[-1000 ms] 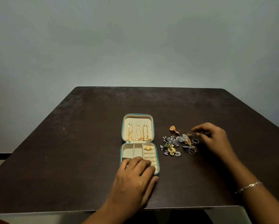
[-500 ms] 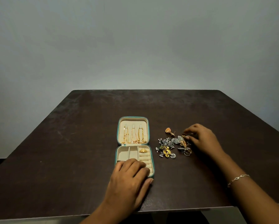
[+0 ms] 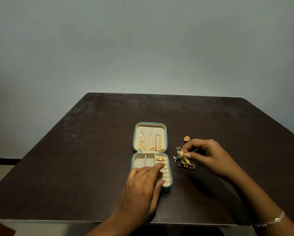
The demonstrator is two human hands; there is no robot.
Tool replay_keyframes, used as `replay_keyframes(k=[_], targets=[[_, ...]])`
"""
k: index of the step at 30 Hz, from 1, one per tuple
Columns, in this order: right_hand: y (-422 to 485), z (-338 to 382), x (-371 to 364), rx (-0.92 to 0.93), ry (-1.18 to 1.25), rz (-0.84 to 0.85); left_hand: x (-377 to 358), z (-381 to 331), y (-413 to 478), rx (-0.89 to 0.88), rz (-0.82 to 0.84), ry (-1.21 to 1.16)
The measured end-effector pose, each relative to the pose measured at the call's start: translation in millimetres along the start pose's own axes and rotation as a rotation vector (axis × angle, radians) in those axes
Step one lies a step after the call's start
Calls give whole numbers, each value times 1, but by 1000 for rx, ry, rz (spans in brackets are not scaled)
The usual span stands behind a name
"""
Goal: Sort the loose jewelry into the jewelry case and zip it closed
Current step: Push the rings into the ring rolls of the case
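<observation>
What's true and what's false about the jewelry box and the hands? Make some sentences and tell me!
1. The jewelry case lies open on the table. True.
2. Three gold chains hang in its lid. True.
3. The ring rolls hold no ring. False: a gold ring sits in the ring rolls.
4. The right hand lies flat, holding nothing. False: it pinches a gold piece at the loose jewelry pile.
5. The left hand rests on the case's lower half. True.
</observation>
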State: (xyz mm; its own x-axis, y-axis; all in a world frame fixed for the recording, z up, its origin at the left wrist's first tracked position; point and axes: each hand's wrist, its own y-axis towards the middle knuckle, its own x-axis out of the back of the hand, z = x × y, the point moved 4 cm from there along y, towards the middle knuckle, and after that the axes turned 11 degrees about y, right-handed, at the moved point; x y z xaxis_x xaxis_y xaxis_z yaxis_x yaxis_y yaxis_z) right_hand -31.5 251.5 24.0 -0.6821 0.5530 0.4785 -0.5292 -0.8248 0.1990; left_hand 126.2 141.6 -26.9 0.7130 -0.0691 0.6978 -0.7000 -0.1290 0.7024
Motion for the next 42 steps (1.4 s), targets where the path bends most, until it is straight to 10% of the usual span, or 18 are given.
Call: replay_keyframes(k=[8,25,42], targets=[[-5,17,-53,45,83,272,-2,5,-2,89,49,-70],[-31,25,-63,389,-311,-49,-3,8,-3,106,-9,-46],[12,1,-50,245,-269,-164,-6,7,-3,84,25,-35]])
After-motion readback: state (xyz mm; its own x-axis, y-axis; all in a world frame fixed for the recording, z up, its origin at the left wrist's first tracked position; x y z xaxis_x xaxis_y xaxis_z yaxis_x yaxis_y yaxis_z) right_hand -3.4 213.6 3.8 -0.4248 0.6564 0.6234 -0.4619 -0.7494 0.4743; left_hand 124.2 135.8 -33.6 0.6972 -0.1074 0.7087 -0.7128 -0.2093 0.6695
